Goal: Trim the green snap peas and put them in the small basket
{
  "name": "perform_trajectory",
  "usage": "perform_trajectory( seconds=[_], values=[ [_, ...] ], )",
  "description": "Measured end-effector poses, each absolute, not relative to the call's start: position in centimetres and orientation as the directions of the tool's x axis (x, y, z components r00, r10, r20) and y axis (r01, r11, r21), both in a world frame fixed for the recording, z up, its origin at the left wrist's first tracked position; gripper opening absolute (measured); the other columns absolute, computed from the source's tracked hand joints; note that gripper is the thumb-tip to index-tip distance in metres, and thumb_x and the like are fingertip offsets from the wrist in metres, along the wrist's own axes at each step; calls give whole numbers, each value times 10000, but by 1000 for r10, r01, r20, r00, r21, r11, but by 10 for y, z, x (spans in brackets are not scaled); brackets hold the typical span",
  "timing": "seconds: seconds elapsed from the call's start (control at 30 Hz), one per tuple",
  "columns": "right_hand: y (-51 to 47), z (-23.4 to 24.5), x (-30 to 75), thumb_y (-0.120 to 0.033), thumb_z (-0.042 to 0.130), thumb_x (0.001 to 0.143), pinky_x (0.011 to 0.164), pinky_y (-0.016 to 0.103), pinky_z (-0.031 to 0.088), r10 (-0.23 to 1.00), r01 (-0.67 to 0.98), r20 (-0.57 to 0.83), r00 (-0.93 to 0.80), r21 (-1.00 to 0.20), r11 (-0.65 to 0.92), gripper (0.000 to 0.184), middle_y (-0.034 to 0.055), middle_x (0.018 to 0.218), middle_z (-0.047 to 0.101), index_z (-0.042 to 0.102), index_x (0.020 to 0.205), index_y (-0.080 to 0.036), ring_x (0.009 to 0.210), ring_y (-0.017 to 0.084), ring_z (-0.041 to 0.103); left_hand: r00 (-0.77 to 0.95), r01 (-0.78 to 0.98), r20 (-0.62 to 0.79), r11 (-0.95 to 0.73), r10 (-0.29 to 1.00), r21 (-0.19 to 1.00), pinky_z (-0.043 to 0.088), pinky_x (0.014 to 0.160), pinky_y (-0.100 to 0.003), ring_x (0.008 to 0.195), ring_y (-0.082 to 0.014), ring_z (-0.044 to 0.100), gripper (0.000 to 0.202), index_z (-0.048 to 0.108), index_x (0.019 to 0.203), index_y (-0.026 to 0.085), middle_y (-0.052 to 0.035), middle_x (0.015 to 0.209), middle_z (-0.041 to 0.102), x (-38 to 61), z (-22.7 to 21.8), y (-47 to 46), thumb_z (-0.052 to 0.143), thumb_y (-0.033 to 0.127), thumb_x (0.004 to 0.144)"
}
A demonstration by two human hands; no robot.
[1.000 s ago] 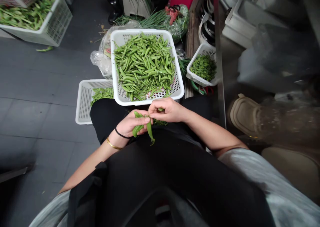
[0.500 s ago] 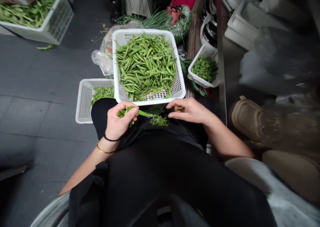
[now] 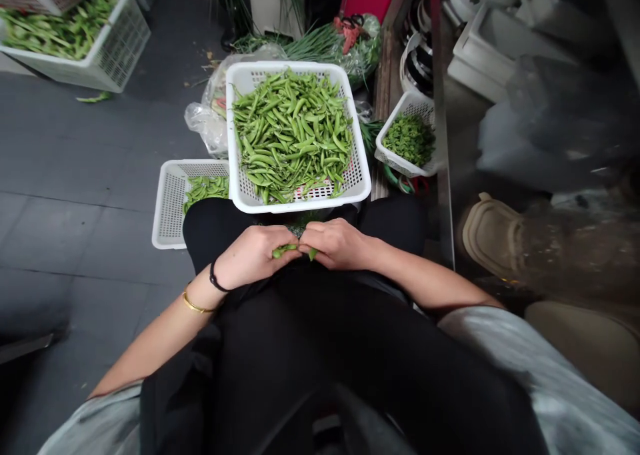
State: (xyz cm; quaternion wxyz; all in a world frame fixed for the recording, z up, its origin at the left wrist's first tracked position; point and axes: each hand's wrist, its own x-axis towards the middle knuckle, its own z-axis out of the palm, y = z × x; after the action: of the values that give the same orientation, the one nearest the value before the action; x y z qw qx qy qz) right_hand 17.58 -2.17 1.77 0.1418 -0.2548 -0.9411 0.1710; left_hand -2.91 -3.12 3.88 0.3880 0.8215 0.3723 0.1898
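Note:
Over the lap, my left hand (image 3: 259, 256) is closed around green pea pods (image 3: 284, 250), which show between its thumb and fingers. Fingertip to fingertip with it, my right hand (image 3: 336, 243) pinches a pod, and a green pod tip (image 3: 313, 253) pokes out below its fingers. How many pods each hand has is hidden. Just beyond the hands, a white plastic basket (image 3: 300, 207) holds a large heap of pea pods (image 3: 295, 131). To its left and lower stands a smaller white basket (image 3: 170, 205) with a few pods (image 3: 207, 189) inside.
On the right, a small white basket (image 3: 383, 149) of leafy greens stands beside a metal table edge (image 3: 444, 175). Green stalks (image 3: 320, 47) and scissors with red handles (image 3: 350, 31) lie behind the big basket. Another basket of greens (image 3: 117, 61) is at the upper left on the tiled floor (image 3: 100, 241).
My hands have come together from apart. The right hand moved left and down, the left hand moved right and turned its back upward. The pile of green trimmings on the lap is now covered.

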Motion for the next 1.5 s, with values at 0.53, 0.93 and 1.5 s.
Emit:
perform_trajectory(
  seconds=[0.53,0.93,1.5],
  values=[
    [-5,29,186,-223,517,883,618,196,381,413,334,-110,-904,-785,522,166,4,706,619,621,778,-146,634,88,538,604,246,-323,215,729,945,418,492,-194,518,-96,536,137,700,697,143,-19,612,648,-17,16,-27,740,271,667],
    [-10,18,182,-213,530,840,648,234,378,838,528,200,-507,-697,485,159,21,689,575,575,700,-153,652,110,503,152,-490,-422,439,894,754,329,339,-164,392,-65,444,259,579,672,136,35,510,496,-19,7,-15,772,305,635],
    [-6,7,147,-109,464,655,343,145,204,620,53,-358,-698,-890,-454,632,-121,565,442,338,1266,-207,352,35,294,141,-27,-142,147,980,989,463,560,-204,574,-96,571,160,709,776,133,-27,693,672,-10,15,-32,775,215,656]
  ],
)
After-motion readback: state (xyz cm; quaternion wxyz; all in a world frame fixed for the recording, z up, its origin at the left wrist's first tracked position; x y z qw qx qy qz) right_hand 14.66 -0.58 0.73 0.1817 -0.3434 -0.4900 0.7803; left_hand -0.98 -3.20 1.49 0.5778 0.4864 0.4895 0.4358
